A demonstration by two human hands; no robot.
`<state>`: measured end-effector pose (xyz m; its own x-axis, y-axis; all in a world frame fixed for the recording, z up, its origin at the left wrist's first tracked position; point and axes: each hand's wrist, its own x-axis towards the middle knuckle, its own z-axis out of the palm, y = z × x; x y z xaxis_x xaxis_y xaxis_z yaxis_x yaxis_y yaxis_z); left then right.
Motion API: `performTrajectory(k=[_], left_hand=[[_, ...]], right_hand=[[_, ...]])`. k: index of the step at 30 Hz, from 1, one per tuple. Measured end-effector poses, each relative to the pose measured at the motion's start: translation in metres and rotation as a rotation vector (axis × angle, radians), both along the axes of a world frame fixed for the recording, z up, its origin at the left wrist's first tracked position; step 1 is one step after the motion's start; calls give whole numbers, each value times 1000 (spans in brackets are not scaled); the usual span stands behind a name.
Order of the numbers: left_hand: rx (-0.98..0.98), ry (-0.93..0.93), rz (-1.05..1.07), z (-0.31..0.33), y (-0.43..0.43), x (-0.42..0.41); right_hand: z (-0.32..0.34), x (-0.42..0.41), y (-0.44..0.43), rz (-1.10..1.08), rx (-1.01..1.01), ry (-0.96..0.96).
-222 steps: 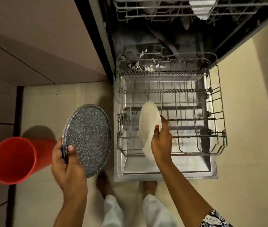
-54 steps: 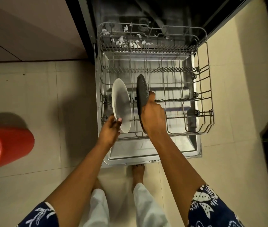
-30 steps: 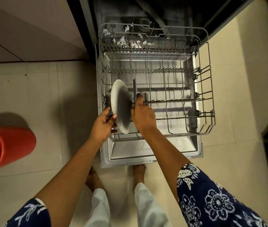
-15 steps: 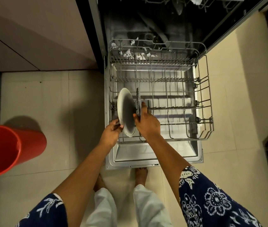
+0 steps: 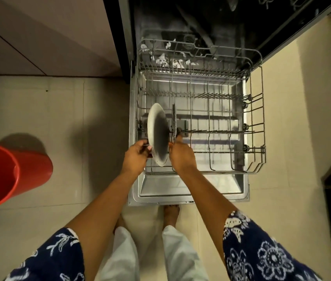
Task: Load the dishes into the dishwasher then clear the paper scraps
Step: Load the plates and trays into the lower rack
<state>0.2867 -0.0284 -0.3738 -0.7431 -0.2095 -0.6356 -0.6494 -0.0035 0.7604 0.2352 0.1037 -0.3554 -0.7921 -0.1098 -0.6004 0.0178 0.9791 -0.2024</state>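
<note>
A white plate (image 5: 157, 134) stands on edge at the front left of the pulled-out lower rack (image 5: 257, 138). My left hand (image 5: 137, 157) grips its lower left rim. Just right of it a dark speckled plate (image 5: 174, 120) stands upright between the tines, seen edge-on. My right hand (image 5: 180, 155) holds that plate's lower edge with the fingertips. White paper scraps (image 5: 170, 61) lie scattered at the back left of the rack, by the dishwasher tub.
The open dishwasher door (image 5: 189, 191) lies flat in front of my bare feet (image 5: 171, 213). A red bucket (image 5: 8, 175) stands on the tiled floor at the left. A cabinet front (image 5: 49, 37) rises at the upper left. The upper rack (image 5: 282, 3) shows at the top edge.
The speckled plate went from my left hand to my right and now stands in the rack beside the white plate. My left hand took the white plate's rim. Over the last second little has moved.
</note>
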Motion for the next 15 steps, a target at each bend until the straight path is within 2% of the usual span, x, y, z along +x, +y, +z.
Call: performTrajectory(k=[5,9,12,15], left_hand=[[-9,2,-5,-6,0,4],[-41,-57,-45,7,-3,8],[-95,-80,-125,53,-9,15],[-149,-42,-98,128,-25,19]], right_hand=[[-8,3,-11,33,47,12],[8,3,-15,-60,39,12],[46,8,-16,-93,11,-8],[117,9,-26,-88,-77,30]])
